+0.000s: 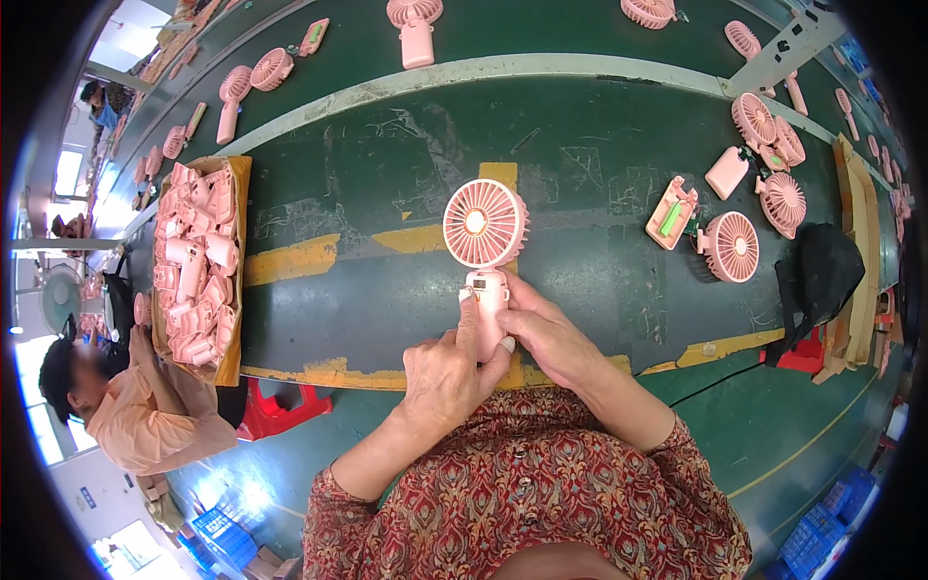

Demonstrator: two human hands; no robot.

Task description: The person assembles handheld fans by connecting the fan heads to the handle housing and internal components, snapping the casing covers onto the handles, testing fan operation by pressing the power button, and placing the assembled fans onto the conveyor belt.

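Observation:
A pink handheld fan (490, 302) stands out in front of me, its round grille turned up and its handle between my hands. My right hand (553, 340) grips the handle from the right, thumb across its front. From the left, my left hand (437, 372) closes on the lower handle. Its index finger presses the front near a small dark display, and its thumb lies by the handle's bottom end. Parts of the handle are hidden behind the fingers.
A cardboard box (240, 261) of pink shell parts stands at the left. Several fan heads (732, 247), an opened handle (671, 215) and a black bag (822, 275) lie at the right. Beyond a pale rail (541, 65), more fans lie on a green surface. Another person (159, 406) sits at the left.

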